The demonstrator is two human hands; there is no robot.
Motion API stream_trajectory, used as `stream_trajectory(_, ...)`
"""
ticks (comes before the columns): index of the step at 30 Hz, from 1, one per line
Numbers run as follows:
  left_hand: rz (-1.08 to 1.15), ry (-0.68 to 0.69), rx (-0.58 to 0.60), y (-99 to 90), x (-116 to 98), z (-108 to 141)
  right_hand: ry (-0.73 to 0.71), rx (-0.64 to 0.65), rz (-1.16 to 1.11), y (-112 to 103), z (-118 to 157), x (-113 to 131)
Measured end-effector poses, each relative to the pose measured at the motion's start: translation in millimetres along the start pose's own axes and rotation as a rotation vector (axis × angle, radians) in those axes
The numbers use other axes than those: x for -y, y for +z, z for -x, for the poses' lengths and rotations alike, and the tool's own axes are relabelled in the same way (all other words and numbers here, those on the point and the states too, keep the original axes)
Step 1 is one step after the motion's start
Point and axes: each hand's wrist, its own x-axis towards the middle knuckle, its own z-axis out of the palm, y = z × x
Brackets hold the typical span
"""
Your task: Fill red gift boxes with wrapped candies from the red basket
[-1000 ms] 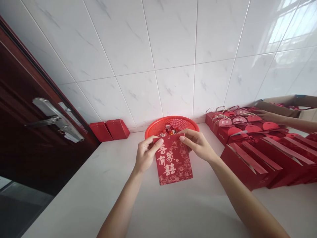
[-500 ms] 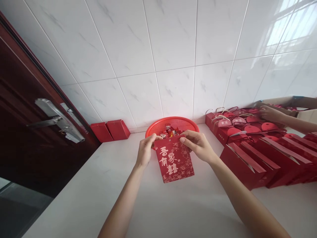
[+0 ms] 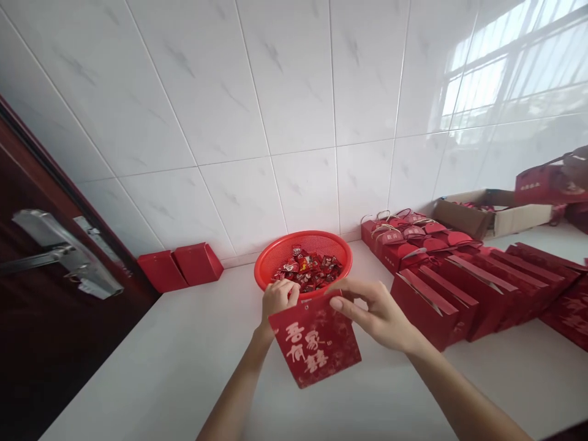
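A flat red card-like packet (image 3: 316,343) with white characters and a floral pattern hangs tilted over the white surface. My right hand (image 3: 372,309) pinches its top right edge between thumb and fingers. Behind the packet's top left edge is my left hand (image 3: 278,300), its fingers curled near the rim of the red basket (image 3: 342,248); what those fingers hold, if anything, is hidden. Small red-wrapped pieces (image 3: 312,269) lie in the basket, just beyond both hands.
Two red boxes (image 3: 198,263) stand left by the wall, near a dark door (image 3: 55,331). Rows of red boxes and bags (image 3: 482,294) fill the right side. Behind them is a cardboard box (image 3: 523,220). Another person's hand (image 3: 577,166) touches a red box at far right.
The view has shifted, showing more of the basket and right side. My left hand has curled behind the packet's edge. The other person's hand has moved right and now has a red box.
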Motion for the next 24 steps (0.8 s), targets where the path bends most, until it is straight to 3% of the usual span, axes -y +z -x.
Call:
stream_trajectory(5, -0.113, 0.033, 0.055, 4.0, 6.8, -2.1, 0.034, 0.004, 0.145, -24.6, 55.8, 19.8)
stream_trajectory(8, -0.139, 0.046, 0.057, 5.2, 9.2, -2.5, 0.114, -0.108, 0.265, -51.0, 95.6, 26.5)
stream_trajectory(10, -0.147, 0.053, 0.053, 5.8, 10.1, -3.0, 0.214, -0.264, 0.342, -71.1, 126.6, 29.1)
stream_trajectory(13, -0.161, 0.059, 0.047, 6.9, 11.8, -4.1, 0.451, -0.661, 0.413, -98.8, 174.8, 31.9)
stream_trajectory(15, -0.166, 0.063, 0.043, 7.7, 13.4, -5.1, 0.491, -0.973, 0.468, -113.1, 200.6, 35.0)
stream_trajectory(17, -0.164, 0.066, 0.035, 8.7, 14.9, -6.5, 0.493, -1.188, 0.535, -124.5, 216.1, 38.9)
stream_trajectory(21, -0.163, 0.069, 0.022, 9.7, 16.0, -9.1, 0.566, -1.376, 0.663, -147.2, 221.2, 37.5)
stream_trajectory(24, -0.148, 0.069, 0.010, 9.3, 14.7, -9.6, 0.621, -1.486, 0.737, -165.2, 217.8, 21.2)
